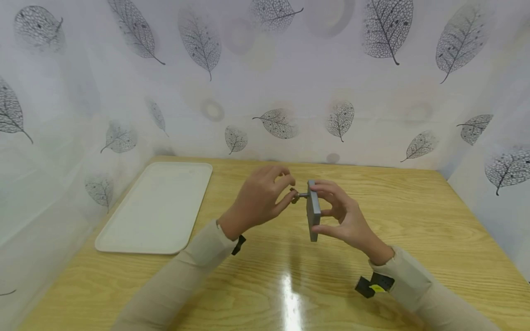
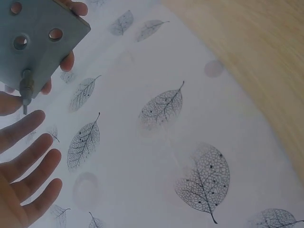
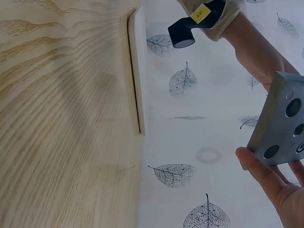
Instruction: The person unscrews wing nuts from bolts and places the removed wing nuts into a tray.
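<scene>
A grey rectangular metal plate (image 1: 313, 216) with several round holes stands on edge above the table, its bored face plain in the left wrist view. My right hand (image 1: 349, 223) grips it by the edges, thumb low and fingers higher up. From the plate's left face a wing bolt (image 1: 303, 195) sticks out toward my left hand (image 1: 261, 195). The left thumb touches the bolt's winged end, while the forefinger is apart from it. In the left wrist view the other left fingers (image 2: 40, 175) are spread and fairly straight.
A white tray (image 1: 155, 207) lies at the left of the wooden table (image 1: 414, 207). Behind and at both sides hangs a white curtain (image 1: 256, 78) with a leaf print. Black straps with a camera circle the wrists.
</scene>
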{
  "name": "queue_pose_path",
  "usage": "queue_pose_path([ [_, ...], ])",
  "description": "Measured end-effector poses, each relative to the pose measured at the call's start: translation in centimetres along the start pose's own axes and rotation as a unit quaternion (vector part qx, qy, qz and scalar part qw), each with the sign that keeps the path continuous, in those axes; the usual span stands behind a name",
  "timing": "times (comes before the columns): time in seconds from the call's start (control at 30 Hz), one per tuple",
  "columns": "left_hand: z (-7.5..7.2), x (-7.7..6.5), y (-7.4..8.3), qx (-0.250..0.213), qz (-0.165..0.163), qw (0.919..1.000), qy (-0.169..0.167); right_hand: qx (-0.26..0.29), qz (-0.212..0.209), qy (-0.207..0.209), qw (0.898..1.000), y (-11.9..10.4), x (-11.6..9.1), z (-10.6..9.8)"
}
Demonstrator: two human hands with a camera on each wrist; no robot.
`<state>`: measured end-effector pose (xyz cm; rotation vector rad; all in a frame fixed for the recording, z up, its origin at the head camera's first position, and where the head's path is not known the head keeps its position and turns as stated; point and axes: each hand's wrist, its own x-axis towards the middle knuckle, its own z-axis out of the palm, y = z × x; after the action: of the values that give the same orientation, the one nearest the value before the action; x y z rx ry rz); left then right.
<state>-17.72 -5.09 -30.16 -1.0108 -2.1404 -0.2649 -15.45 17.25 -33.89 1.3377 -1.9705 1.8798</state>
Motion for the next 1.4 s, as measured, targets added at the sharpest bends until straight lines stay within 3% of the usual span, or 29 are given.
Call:
queue_pose_path([
  [0.2, -0.13, 0.23, -0.07, 0.001, -0.007, 1.0000, -0.001, -0.007, 0.016, 0.000, 1.000, 0.08, -0.15, -0.07],
  [0.43, -0.27, -0.04, 0.10, -0.026, 0.036, 0.9984, 0.036, -0.012, 0.024, 0.003, 1.000, 0.40, -0.34, -0.23],
  [0.57, -0.23, -0.26, 0.17, -0.038, 0.047, 0.9979, 0.026, -0.009, 0.024, 0.000, 1.000, 0.17, -0.23, -0.10],
  [0.83, 0.12, -0.64, 0.12, -0.034, 0.041, 0.9983, -0.026, -0.003, 0.012, 0.000, 1.000, 0.03, -0.05, 0.03],
  [1.2, 0.01, 0.11, -0.16, -0.003, 0.009, 1.0000, -0.001, -0.003, 0.007, 0.003, 1.000, 0.13, 0.00, 0.09],
  [1.4, -0.24, 0.09, -0.03, -0.007, 0.015, 0.9997, 0.018, 0.000, 0.007, 0.003, 1.000, 0.15, 0.03, 0.09],
])
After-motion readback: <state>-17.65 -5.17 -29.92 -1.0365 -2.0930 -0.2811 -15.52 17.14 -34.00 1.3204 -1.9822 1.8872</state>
